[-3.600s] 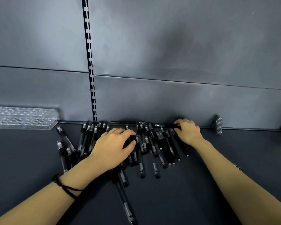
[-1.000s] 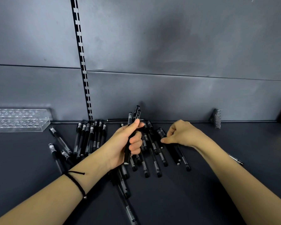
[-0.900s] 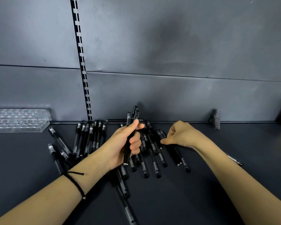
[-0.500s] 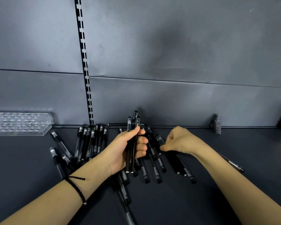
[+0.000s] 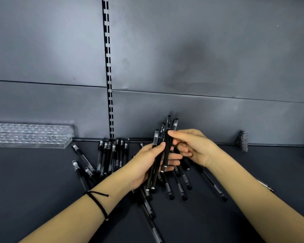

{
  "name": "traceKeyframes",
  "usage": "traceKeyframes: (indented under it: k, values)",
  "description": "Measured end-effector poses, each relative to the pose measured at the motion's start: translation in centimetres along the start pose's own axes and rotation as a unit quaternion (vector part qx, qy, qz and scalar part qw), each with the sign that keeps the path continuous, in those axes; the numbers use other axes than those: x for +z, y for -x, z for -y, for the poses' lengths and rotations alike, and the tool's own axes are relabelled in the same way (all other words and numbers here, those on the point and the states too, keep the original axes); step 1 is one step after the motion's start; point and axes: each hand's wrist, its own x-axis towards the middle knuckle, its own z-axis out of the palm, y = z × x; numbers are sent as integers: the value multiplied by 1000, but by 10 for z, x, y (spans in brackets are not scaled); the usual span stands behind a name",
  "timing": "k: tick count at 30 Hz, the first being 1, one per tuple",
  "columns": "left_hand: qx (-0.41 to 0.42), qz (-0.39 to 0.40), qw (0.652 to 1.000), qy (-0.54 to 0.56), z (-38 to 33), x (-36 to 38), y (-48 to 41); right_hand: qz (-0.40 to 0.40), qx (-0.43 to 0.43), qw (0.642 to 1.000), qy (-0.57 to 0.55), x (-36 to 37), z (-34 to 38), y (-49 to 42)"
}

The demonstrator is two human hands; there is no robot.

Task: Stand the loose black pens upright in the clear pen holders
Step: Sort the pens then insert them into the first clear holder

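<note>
Leaning pens (image 5: 167,148) between left fingers (image 5: 175,157)

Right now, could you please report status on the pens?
Left hand grips pen bundle; right hand pinches one pen beside it. Clear holder far left, no pens in it. Loose pens lie between.

The pens (image 5: 157,160) I grip in my left hand (image 5: 146,167) look like smooth black plastic, with clear glossy caps and thin silvery rings. The pen holder (image 5: 30,138) is clear, glossy plastic, like acrylic. The shelf (image 5: 42,183) under the pen holder is dark and matt. The wall panel (image 5: 209,55) behind it is grey, smooth and faintly sheened. The cord (image 5: 99,203) on my left wrist looks like black twisted thread.
</note>
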Motion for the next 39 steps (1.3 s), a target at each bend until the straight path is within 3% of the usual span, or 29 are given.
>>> traceKeyframes:
  k: [8, 11, 15, 18, 22, 35, 39]
  values:
    - [18, -39, 999, -2, -23, -43, 14, 24, -46, 993, 107, 49, 11, -20]
    - [39, -75, 996, -28, -31, -75, 18, -44, -35, 984, 166, 39, 6, -37]
    - [71, -120, 990, 0, -30, -112, 22, -177, -56, 931, 316, 9, -15, -64]
    - [82, -127, 988, 29, -29, -122, 19, -185, -56, 892, 410, -3, -30, -80]
    - [88, -111, 990, 12, -28, -117, 15, -168, -22, 869, 464, 2, -41, -90]
    - [35, -129, 989, 63, -26, -118, 15, -111, -28, 886, 449, 1, -46, -88]
    - [27, -118, 991, 57, -28, -114, 18, -127, -88, 944, 291, 8, -41, -78]
